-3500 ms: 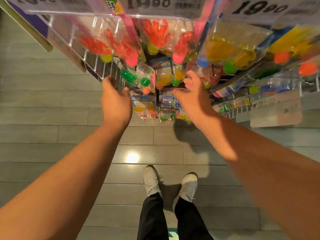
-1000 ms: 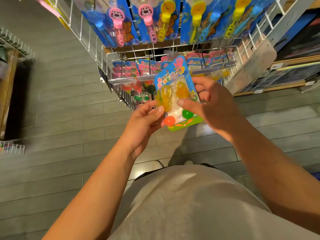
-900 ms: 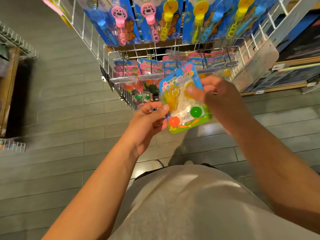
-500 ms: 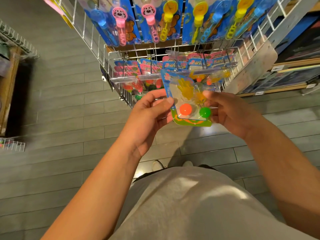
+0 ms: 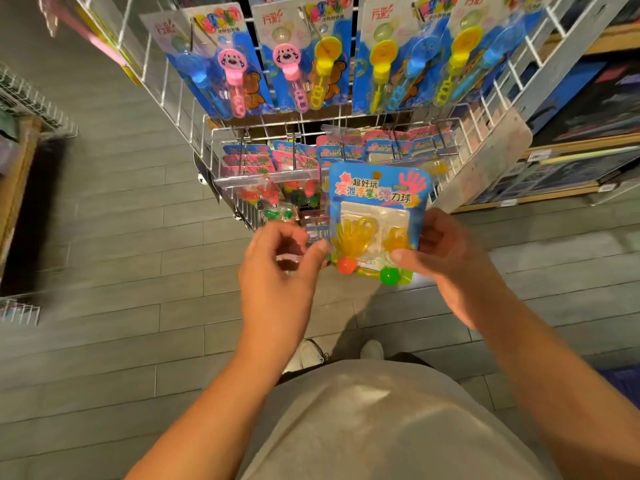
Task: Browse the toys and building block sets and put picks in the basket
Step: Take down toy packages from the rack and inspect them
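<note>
The rack (image 5: 194,109) is taken as the landmark. The toy pack (image 5: 377,216) is held in front of the rack, below its hanging wand cards (image 5: 304,60). The right hand (image 5: 450,261) is placed on the pack's right edge; the left hand (image 5: 280,271) is set just left of the pack, thumb tip near its lower left edge. More packs (image 5: 263,174) are hung on the rack's lower hooks, behind and left of the held pack. Shelves (image 5: 568,161) are found right of the rack, and a wire bin (image 5: 31,102) well to its left.
</note>
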